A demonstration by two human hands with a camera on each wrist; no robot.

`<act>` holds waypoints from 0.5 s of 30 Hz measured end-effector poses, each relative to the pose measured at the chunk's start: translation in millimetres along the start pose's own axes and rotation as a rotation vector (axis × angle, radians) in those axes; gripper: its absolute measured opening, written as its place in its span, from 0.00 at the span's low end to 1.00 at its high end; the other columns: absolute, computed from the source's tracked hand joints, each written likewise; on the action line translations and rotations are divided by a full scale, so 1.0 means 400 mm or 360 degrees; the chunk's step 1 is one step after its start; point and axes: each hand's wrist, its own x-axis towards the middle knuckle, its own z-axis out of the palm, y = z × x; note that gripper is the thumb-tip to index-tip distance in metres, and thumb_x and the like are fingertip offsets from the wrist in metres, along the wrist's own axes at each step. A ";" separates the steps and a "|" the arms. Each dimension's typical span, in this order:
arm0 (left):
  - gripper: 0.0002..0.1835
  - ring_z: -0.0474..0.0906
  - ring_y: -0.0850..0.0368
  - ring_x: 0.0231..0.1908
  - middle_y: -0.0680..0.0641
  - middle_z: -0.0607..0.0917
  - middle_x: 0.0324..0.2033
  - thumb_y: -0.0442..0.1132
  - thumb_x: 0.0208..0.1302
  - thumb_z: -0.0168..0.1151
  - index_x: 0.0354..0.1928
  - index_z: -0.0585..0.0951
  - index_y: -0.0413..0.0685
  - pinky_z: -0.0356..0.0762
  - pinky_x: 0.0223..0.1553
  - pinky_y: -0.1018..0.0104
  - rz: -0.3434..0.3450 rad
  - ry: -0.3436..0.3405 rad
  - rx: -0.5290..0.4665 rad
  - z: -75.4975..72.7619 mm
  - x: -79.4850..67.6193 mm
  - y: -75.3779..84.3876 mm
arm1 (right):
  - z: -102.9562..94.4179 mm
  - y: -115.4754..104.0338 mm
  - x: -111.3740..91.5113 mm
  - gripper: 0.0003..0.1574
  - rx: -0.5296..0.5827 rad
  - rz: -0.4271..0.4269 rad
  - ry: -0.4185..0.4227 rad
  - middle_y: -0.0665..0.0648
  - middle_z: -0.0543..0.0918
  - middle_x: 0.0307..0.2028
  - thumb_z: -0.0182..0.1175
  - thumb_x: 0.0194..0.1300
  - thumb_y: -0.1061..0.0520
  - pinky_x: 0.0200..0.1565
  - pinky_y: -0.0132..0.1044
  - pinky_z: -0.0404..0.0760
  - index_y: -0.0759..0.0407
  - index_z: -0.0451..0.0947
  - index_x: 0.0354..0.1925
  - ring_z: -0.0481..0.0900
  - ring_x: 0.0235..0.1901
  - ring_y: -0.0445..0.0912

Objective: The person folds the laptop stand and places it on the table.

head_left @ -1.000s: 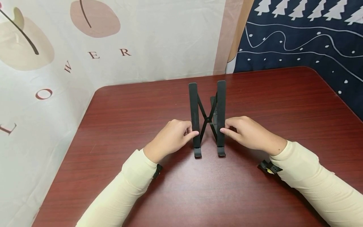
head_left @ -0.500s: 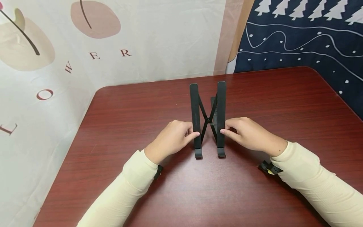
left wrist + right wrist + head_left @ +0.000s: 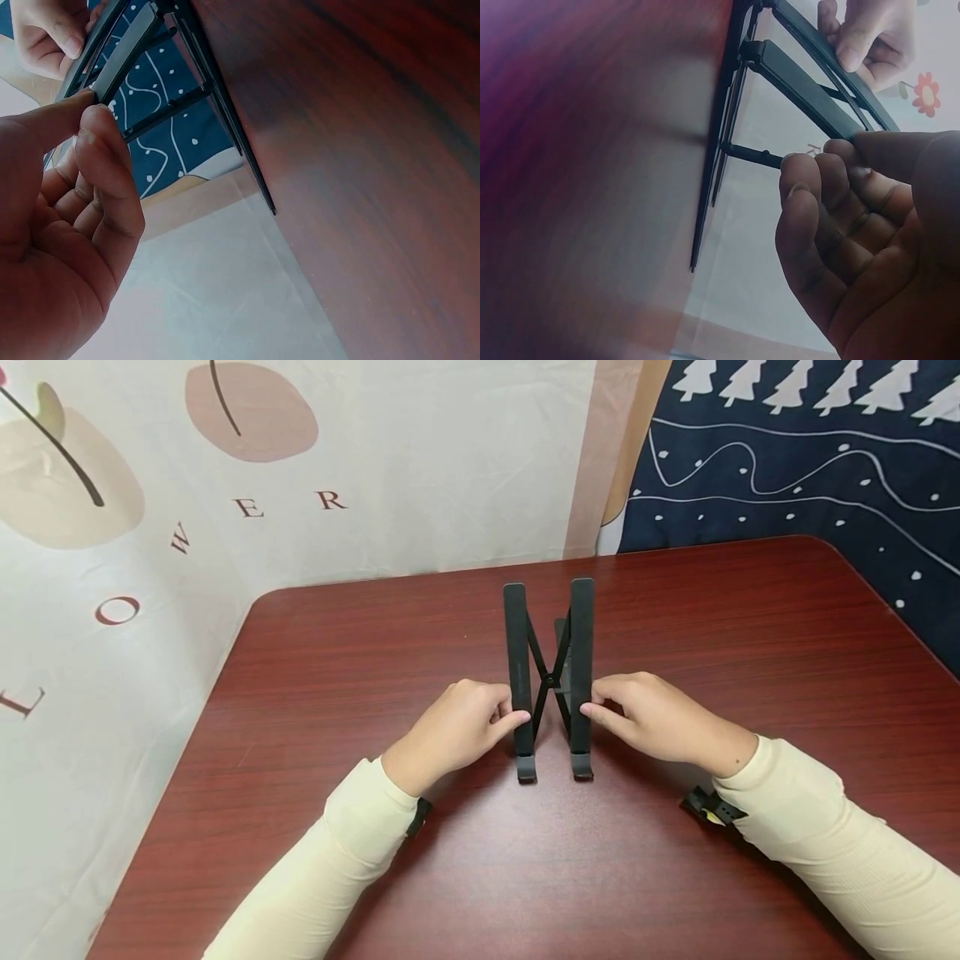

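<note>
A black folding laptop stand (image 3: pixel 582 660) stands on the table, its two long arms raised side by side and joined by an X-shaped brace. Its front ends carry small upturned hooks. My left hand (image 3: pixel 467 722) pinches the left arm low down, thumb on top and fingers curled at its outer side. On the other side my right hand (image 3: pixel 651 720) pinches the right arm in the same way. Both wrist views show the stand's thin base rails (image 3: pixel 240 135) on the table and a support bar (image 3: pixel 754 155) rising from them.
The reddish-brown wooden table (image 3: pixel 360 635) has rounded far corners. A pale printed cloth (image 3: pixel 450 468) hangs behind it and to the left. A dark blue cloth with white trees (image 3: pixel 787 460) hangs at the right.
The two arms of the stand have come slightly closer together. My left hand has shifted a little to the right, my right hand slightly to the left, both still gripping.
</note>
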 end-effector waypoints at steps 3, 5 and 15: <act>0.18 0.62 0.66 0.15 0.57 0.70 0.13 0.45 0.68 0.66 0.20 0.74 0.52 0.62 0.22 0.73 0.0016 -0.0002 0.0000 0.000 0.000 0.001 | -0.001 -0.002 -0.001 0.20 -0.0005 -0.0005 0.0001 0.46 0.64 0.18 0.60 0.72 0.55 0.26 0.31 0.65 0.49 0.68 0.22 0.61 0.20 0.37; 0.18 0.62 0.66 0.15 0.58 0.71 0.13 0.46 0.68 0.66 0.21 0.75 0.52 0.63 0.22 0.73 0.0024 -0.0008 0.0000 0.000 0.000 0.003 | -0.001 -0.003 -0.001 0.20 -0.0006 -0.0013 -0.0002 0.46 0.64 0.18 0.60 0.72 0.55 0.26 0.31 0.65 0.49 0.68 0.22 0.61 0.20 0.37; 0.17 0.62 0.67 0.15 0.58 0.71 0.13 0.46 0.68 0.65 0.21 0.75 0.53 0.62 0.21 0.74 0.0028 -0.0040 -0.0021 0.005 0.000 0.009 | 0.002 -0.006 0.000 0.19 -0.0012 -0.0036 -0.0021 0.45 0.63 0.19 0.59 0.73 0.55 0.27 0.30 0.65 0.49 0.69 0.23 0.61 0.20 0.36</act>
